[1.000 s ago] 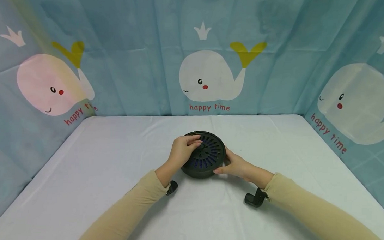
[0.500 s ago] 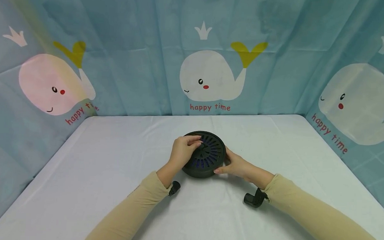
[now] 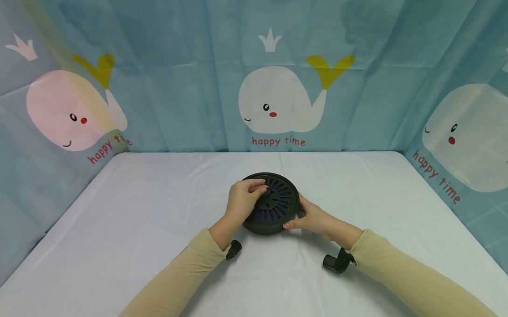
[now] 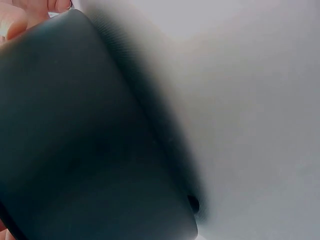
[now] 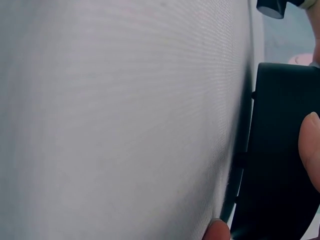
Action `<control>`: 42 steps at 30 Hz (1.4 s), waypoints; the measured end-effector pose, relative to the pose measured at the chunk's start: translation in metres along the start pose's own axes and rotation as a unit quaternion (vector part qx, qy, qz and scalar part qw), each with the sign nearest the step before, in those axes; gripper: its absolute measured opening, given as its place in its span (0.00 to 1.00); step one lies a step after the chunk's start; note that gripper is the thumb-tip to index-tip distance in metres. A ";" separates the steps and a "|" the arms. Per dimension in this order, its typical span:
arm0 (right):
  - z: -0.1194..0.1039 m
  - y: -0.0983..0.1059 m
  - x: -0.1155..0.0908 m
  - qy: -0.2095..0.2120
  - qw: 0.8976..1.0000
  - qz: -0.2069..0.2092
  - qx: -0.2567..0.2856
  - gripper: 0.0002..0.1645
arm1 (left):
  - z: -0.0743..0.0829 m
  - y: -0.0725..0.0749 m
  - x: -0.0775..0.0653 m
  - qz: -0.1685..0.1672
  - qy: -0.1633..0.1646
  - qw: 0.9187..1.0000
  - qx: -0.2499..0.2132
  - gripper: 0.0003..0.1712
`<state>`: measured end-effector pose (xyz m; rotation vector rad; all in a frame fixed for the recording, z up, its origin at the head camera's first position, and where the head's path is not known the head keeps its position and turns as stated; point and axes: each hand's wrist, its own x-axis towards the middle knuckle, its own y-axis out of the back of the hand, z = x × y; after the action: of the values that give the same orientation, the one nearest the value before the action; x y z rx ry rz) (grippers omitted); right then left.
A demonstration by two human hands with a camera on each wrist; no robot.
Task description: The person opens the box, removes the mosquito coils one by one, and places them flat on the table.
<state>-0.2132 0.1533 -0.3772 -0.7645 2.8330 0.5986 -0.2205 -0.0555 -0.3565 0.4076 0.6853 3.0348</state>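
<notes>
A pale blue curtain [image 3: 188,105] is hanging behind and on both sides of a desk [image 3: 152,197] draped in white cloth. A person's right hand [image 3: 315,219] is holding the side of a dark round container [image 3: 279,208] — thumb pressing the near wall, fingers bending behind it — with that grip clamped on the piece. The left hand [image 3: 241,200] is arching over the slotted top, thumb and fingertips bunching close together; whether that grip is pinching anything cannot be told. The container is occupying the middle of the desk, close against the cloth, with bluish violet showing through its slots. Its smooth wall is filling much of the left wrist view, a soft shadow lying along its lower edge. Farther out, a black device is jutting from each wrist, one at the left [image 3: 234,249] and one at the right [image 3: 336,262], just below tan sleeves [image 3: 422,281]. Beyond the desk, a white whale [image 3: 277,101] with a yellow tail is smiling above red lettering [image 3: 278,141] reading "happy time."
</notes>
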 end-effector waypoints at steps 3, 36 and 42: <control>-0.001 0.000 0.000 -0.003 1.000 0.000 0.001 0.68 | 0.002 0.000 -0.001 0.004 0.002 1.000 0.002 0.14; 0.001 -0.001 0.000 0.011 1.000 0.000 0.012 0.68 | 0.008 -0.003 -0.004 0.026 0.002 0.999 0.035 0.13; 0.002 0.000 0.002 0.012 1.000 -0.001 0.011 0.67 | 0.008 -0.004 -0.003 0.030 0.006 0.999 0.039 0.13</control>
<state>-0.2144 0.1531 -0.3801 -0.7743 2.8551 0.5622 -0.2155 -0.0487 -0.3522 0.4201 0.8088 3.0758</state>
